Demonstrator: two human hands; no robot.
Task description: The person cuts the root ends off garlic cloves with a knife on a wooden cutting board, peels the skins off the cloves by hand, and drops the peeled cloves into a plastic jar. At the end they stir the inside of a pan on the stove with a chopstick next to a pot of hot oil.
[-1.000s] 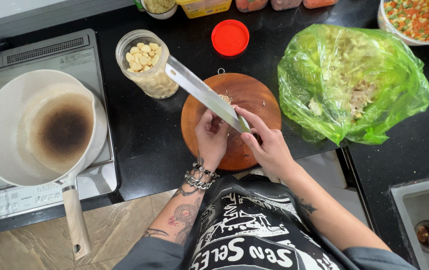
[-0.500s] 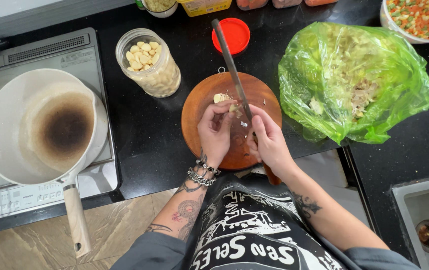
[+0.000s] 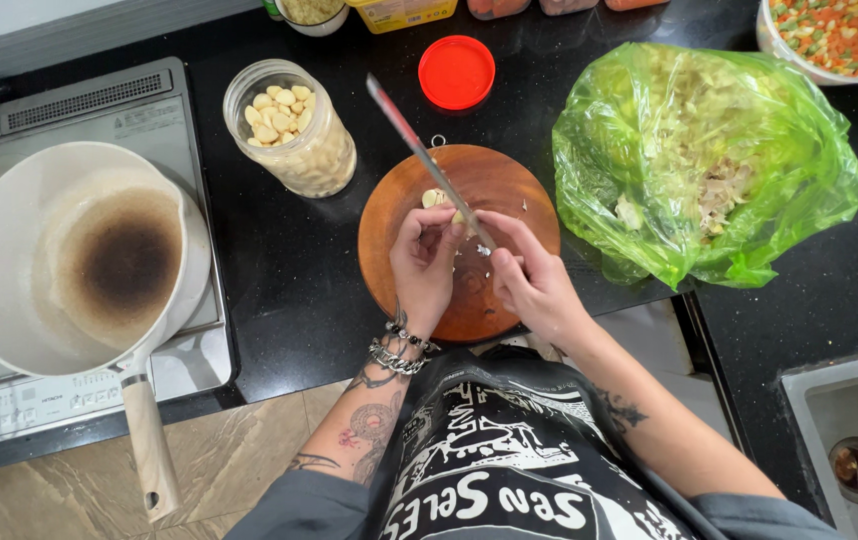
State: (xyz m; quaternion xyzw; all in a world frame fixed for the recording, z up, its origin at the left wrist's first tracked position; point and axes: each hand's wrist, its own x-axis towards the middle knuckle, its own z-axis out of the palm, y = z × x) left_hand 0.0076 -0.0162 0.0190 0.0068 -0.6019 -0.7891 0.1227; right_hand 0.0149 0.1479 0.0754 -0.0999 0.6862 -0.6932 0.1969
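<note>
A peeled garlic clove (image 3: 435, 198) lies near the far edge of the round wooden cutting board (image 3: 509, 180), which sits at the front edge of the black countertop (image 3: 279, 260). The left hand (image 3: 423, 262) is curled, fingertips pinching at the clove. The right hand (image 3: 534, 280) is closed around the handle of a long kitchen knife (image 3: 424, 155), whose blade slants away over the board's far-left edge, passing just beside the left fingertips.

The likeliest mishap is a nick: the fingertips sit right next to the blade, and a small, round clove could roll or squirt out under pressure. A wide swing of the tip could also strike the open glass jar of garlic cloves (image 3: 294, 125) near the board's left side, or the red lid (image 3: 457, 71) beyond it.
</note>
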